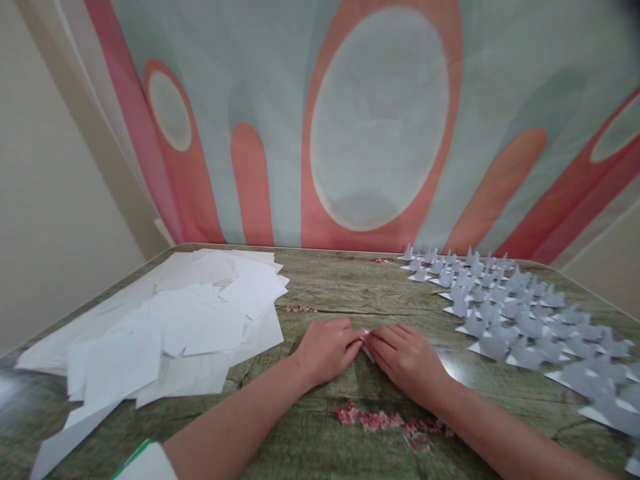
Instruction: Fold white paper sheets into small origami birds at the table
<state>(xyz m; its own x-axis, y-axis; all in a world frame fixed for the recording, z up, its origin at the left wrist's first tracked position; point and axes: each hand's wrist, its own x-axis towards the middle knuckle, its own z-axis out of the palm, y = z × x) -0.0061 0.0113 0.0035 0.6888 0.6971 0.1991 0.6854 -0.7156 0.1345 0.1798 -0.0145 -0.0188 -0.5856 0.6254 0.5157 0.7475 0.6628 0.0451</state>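
Observation:
Between my two hands, just above the middle of the table, is a small piece of folded white paper (369,352), mostly covered by fingers. My left hand (330,350) pinches its left end between thumb and fingertips. From the other side, my right hand (405,360) grips the paper, its fingers bent over it. The fingertips of both hands almost meet at the paper's top. How the paper is folded underneath cannot be made out.
A spread-out heap of white paper sheets (210,320) covers the table's left side. Rows of folded white paper figures (530,323) stand on the right. The wood-patterned table (345,280) has pink flower prints and ends at a patterned curtain (280,133).

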